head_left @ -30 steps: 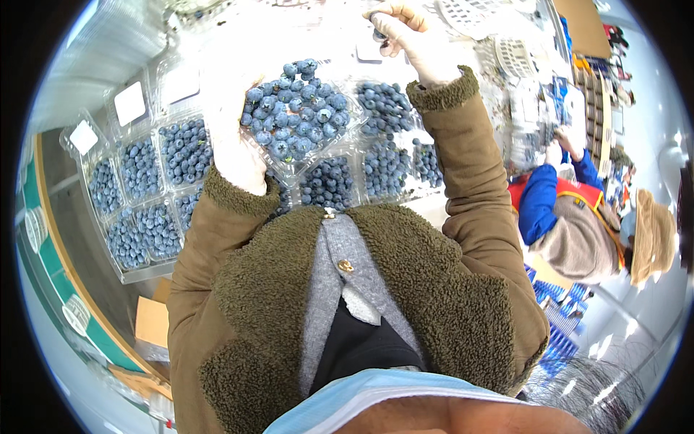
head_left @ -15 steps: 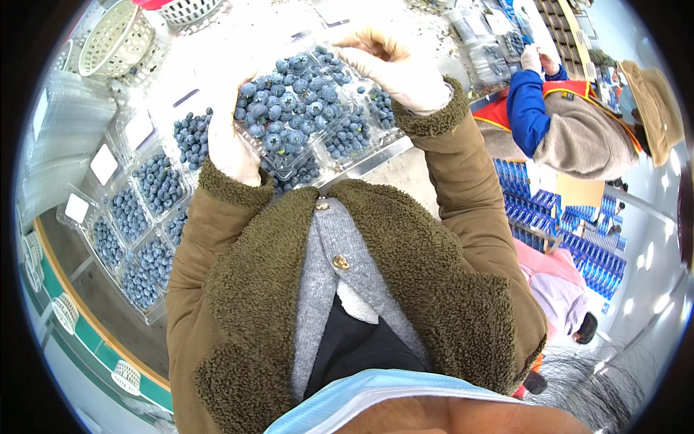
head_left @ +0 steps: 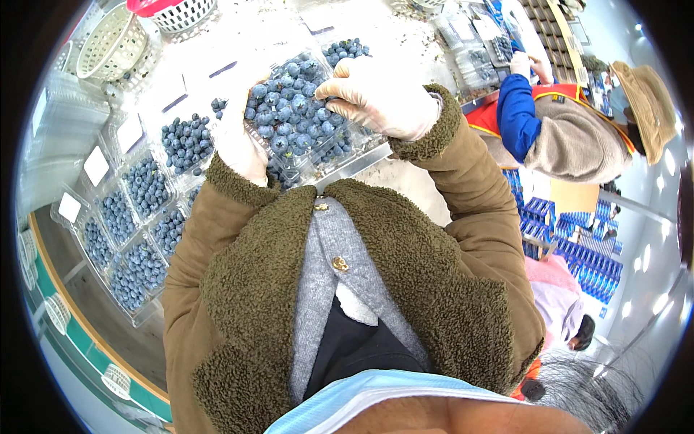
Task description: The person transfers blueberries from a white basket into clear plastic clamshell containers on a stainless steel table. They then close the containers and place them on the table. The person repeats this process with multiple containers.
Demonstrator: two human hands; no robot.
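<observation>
Head view. I see both gloved hands raised in front of the chest, holding one clear plastic punnet of blueberries (head_left: 293,116) between them. The left hand (head_left: 235,141) grips the punnet's left side; its fingers are mostly hidden behind the container, so I cannot tell exactly how they are curled, but the hand is closed against the wall. The right hand (head_left: 379,98) lies over the punnet's right side, fingers together and bent down over the rim, with the fingertips (head_left: 329,90) resting on the berries at the top edge. The punnet is tilted toward me, heaped with berries, and held above the table rather than resting on it.

Below and to the left of the held punnet I see a row of filled punnets (head_left: 141,217) standing side by side on the white table (head_left: 253,36), some with white label squares on their open lids. Another filled punnet (head_left: 345,49) sits just beyond the right hand. Two empty white baskets (head_left: 112,47) stand at the far left corner of the table.

To the right, well apart from my hands, a co-worker (head_left: 571,137) in a blue sleeve, tan vest and brimmed hat bends over a neighbouring table. Stacks of blue crates (head_left: 578,253) stand on the floor beneath that person.
</observation>
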